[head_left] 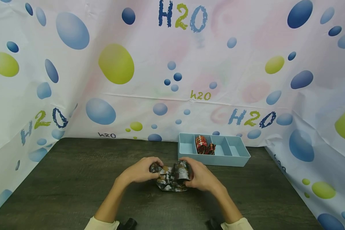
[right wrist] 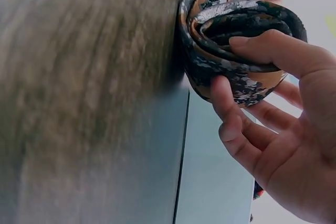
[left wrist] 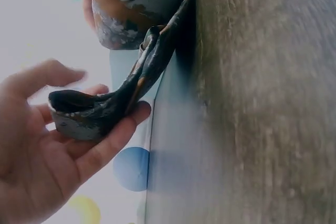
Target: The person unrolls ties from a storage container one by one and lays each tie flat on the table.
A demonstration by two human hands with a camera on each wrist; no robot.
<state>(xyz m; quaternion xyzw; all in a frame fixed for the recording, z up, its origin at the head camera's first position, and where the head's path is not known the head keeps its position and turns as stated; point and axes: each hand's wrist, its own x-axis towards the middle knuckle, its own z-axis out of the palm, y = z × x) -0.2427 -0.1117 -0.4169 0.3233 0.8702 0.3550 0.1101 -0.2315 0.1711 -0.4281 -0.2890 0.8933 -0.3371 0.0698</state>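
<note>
A long patterned cloth (head_left: 167,179) in black, grey, white and brown lies on the dark table between both hands. It is rolled up at its right part into a thick coil (right wrist: 236,72), with a smaller curled end (left wrist: 79,121) at the left. My left hand (head_left: 141,171) holds the smaller end, its fingers beneath and behind it and the thumb above. My right hand (head_left: 201,175) grips the thick coil, with the thumb pressed into its layers and the fingers round its outside.
Behind the right hand stands a light blue box (head_left: 215,160) with several compartments. One compartment holds red patterned rolled cloth (head_left: 201,144). A white sheet printed with dots (head_left: 172,48) hangs along the back and sides of the wood-grain table (head_left: 74,179).
</note>
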